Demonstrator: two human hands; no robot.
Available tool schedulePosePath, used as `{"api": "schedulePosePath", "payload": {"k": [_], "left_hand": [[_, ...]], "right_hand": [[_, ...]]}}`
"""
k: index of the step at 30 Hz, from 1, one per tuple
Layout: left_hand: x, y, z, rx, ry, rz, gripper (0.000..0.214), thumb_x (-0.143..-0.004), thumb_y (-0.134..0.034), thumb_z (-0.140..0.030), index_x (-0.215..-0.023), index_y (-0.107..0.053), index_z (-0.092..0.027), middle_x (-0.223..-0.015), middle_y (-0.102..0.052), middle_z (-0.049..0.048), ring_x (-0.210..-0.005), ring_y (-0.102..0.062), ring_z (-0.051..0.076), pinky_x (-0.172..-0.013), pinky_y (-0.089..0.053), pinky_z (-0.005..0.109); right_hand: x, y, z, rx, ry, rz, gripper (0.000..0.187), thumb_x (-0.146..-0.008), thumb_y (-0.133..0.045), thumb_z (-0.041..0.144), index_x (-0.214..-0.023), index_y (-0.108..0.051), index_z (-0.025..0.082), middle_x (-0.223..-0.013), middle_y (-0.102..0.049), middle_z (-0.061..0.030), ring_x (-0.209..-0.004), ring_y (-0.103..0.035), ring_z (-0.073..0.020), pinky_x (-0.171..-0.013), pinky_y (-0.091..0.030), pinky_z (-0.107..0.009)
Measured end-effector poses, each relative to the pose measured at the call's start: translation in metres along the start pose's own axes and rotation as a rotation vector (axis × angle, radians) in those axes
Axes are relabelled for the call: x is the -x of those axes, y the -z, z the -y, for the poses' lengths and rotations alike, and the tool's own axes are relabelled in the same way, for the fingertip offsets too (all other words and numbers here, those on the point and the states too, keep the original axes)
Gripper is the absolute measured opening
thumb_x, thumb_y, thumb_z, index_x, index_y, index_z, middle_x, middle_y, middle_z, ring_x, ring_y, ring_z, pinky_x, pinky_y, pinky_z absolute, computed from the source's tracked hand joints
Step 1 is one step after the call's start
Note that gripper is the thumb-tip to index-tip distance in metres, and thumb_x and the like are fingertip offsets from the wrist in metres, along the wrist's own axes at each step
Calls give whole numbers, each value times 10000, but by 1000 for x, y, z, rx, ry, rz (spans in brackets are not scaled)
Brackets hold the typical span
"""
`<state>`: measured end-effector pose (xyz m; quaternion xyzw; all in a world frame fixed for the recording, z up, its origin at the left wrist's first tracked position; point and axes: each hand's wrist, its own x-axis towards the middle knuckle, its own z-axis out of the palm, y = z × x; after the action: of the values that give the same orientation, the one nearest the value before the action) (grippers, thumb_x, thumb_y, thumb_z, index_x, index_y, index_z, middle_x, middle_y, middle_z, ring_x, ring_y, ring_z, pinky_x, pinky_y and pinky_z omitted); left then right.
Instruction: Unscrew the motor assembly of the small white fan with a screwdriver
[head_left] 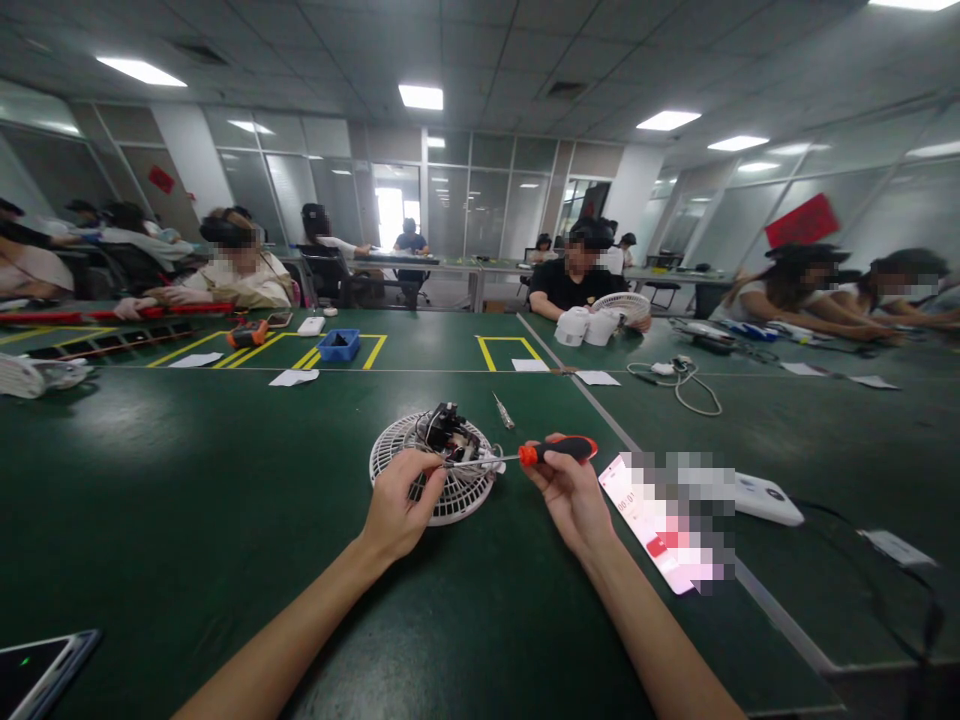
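A screwdriver [561, 450] with a black and orange handle lies level in my right hand [571, 497], whose fingers are closed round the handle. Its thin shaft points left, over a round white fan grille [459, 506] lying on the green table. At the shaft's tip, my left hand [405, 500] pinches with thumb and forefinger; what sits between them is too small to make out. Black and white motor parts with wires [448, 430] stand on the grille, just beyond my left fingers. Behind the grille, to the right, is a small slim screwdriver [503, 411] with a clear handle.
To the right lie a lit phone [652, 530] and a white device [765, 498] with a black cable. Farther back are a blue bin [339, 345], paper slips [294, 377] and a coiled grey cable [697, 395]. Across the table a person [574, 280] handles another fan.
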<state>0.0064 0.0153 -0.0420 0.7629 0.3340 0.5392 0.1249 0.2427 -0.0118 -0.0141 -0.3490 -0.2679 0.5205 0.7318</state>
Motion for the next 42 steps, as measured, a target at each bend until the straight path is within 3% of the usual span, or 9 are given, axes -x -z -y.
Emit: {"api": "schedulePosePath", "payload": {"k": [4,9,16,21,26,30,34,42], "left_hand": [[2,-1,-1,-29,7,1,145,-966,-573,-299,-1037,-658,-205,-936,-710,46,-875,-663,193,-826,-507,331],[6,-4,2,-21,34,-21,401,-955,-602,-334,-1328,-512,-217,-1022,-706,55,-940,-674,203,-902,-528,371],[0,-7,6,-198,-9,-159,423,-976,-568,-357,-1367,-507,-206,-1378,-560,144,-1327,-511,285,-1135,-421,503],[-4,-17,17,-267,56,-50,635,-982,-556,-412,-1542,-336,-209,-1578,-422,177,-1490,-371,326,-1211,-336,577],[-9,-21,26,-293,102,43,700,-969,-569,-446,-1566,-303,-194,-1541,-484,194,-1421,-478,345,-1151,-405,572],[-15,-17,22,-320,144,26,617,-965,-570,-437,-1510,-391,-206,-1485,-544,180,-1363,-529,355,-1091,-442,562],[-21,-12,17,-303,149,9,455,-956,-562,-319,-1385,-500,-181,-1339,-626,160,-1233,-605,325,-1024,-487,503],[-21,-6,8,-368,157,-31,388,-851,-625,-262,-1219,-537,-177,-1121,-639,119,-1035,-630,306,-927,-513,465]], "right_hand": [[-1,0,-2,-39,-16,-11,363,-568,-872,182,-863,-662,202,-823,-768,-42,-805,-742,-213,-750,-634,-332],[-7,3,-4,-108,-36,-50,298,-575,-846,145,-804,-661,195,-792,-761,-33,-753,-739,-186,-729,-640,-293],[-14,9,-2,-149,48,-166,236,-590,-808,122,-728,-636,204,-740,-741,6,-704,-726,-167,-733,-653,-303],[-17,14,-2,-147,48,-228,211,-594,-781,117,-708,-625,203,-707,-730,11,-686,-723,-159,-732,-654,-291],[-22,21,-5,-147,48,-245,192,-615,-752,127,-701,-606,215,-693,-721,16,-692,-729,-170,-743,-659,-304],[-21,20,-4,-128,55,-233,200,-614,-754,138,-705,-594,216,-692,-715,16,-687,-724,-165,-758,-656,-303],[-18,13,-1,-143,28,-309,181,-597,-722,123,-683,-592,214,-663,-704,15,-675,-710,-158,-721,-651,-285],[-13,4,5,-117,-10,-357,170,-575,-692,122,-658,-584,223,-638,-700,26,-648,-706,-152,-672,-641,-269]]}}
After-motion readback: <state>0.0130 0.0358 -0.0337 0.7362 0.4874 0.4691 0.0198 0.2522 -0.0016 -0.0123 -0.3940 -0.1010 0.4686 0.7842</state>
